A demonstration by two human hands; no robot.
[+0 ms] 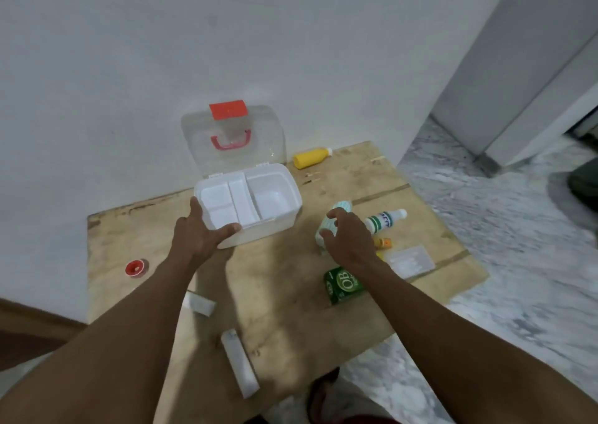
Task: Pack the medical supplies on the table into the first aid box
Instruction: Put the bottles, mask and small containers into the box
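A long white tube (239, 363) lies on the wooden table (291, 320) closest to me, between the person's two forearms. A small white box (200, 302) sits just beyond it, beside the left forearm. The left hand (200, 234) grips the near left corner of the first aid box (259, 203), thumb along the front rim and fingers round the side. The clear lid (233, 142) stands open against the wall. The right hand (349, 242) hovers to the right of the box with fingers spread and half curled over a teal and white packet (336, 210); I cannot tell whether it touches it.

Just beyond the right hand lie a white bottle with a green label (385, 219), a small orange bottle (384, 243) and a flat clear case (409, 260). A green carton (343, 286) lies under the right wrist. A red tape roll (136, 267) sits well left of the left hand, and a yellow bottle (312, 157) lies behind the box.
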